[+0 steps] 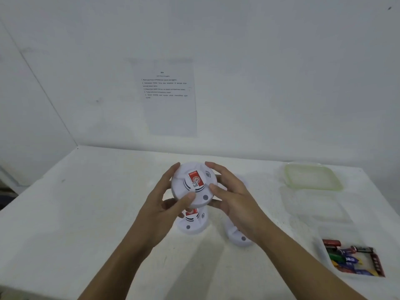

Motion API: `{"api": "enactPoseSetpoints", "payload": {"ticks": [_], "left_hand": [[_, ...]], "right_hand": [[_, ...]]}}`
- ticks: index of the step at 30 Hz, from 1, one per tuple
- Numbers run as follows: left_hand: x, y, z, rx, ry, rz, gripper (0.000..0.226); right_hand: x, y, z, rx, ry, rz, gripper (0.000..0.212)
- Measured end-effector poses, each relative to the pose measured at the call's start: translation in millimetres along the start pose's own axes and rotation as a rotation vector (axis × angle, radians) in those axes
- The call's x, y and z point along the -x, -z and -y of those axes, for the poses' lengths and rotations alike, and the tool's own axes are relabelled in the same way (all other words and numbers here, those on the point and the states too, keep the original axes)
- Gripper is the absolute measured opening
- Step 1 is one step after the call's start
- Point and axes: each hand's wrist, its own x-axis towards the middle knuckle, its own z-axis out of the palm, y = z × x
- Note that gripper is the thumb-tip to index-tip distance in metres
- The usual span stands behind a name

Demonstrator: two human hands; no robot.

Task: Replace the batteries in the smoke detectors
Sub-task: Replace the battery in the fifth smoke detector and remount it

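Observation:
I hold a round white smoke detector [195, 169] with a red label above the table, its face toward me. My left hand [166, 204] grips its left rim, thumb across the lower front. My right hand [231, 195] grips its right rim, thumb near the centre. Below it a second white detector [191, 224] with a red label lies on the table, partly hidden by my left hand. A third detector [238, 237] lies to its right, mostly hidden under my right wrist. Several batteries [348, 258] lie in a clear container at the right.
A clear lid with a greenish rim [313, 176] lies at the back right, and an empty clear container [311, 204] sits in front of it. A printed instruction sheet [168, 98] hangs on the white wall behind the white table [86, 213].

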Motion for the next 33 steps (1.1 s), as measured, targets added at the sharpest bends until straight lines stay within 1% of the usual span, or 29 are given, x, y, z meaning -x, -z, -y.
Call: {"api": "enactPoseSetpoints", "payload": {"ticks": [2,5,8,10,13,18,24,29,33], "left_hand": [[-3,8,0,-0.054,-0.015,0.029,0.072],[-12,24,4,-0.051,-0.047,0.035,0.068],[-22,42,7,-0.027,-0.093,0.100,0.062],[-30,55,10,-0.028,-0.102,0.137,0.058],[-40,70,14,-0.052,-0.103,0.200,0.058],[-54,93,25,-0.004,-0.104,0.271,0.051],[-63,108,41,0.051,-0.047,0.282,0.053],[-72,107,50,0.112,-0.007,0.307,0.055],[-80,108,53,0.047,-0.037,0.316,0.057]], "right_hand": [[-5,-5,1,0.045,0.013,0.004,0.040],[-13,-13,2,0.087,0.029,0.035,0.049],[-21,-23,-1,0.173,0.064,0.087,0.067],[-26,-31,-5,0.181,0.079,0.128,0.080],[-37,-45,-13,0.188,0.094,0.126,0.089],[-53,-67,-29,0.208,0.134,0.034,0.085],[-63,-79,-41,0.221,0.096,0.014,0.080],[-70,-75,-44,0.298,0.062,-0.008,0.083],[-75,-75,-45,0.321,0.080,-0.007,0.082]]}}
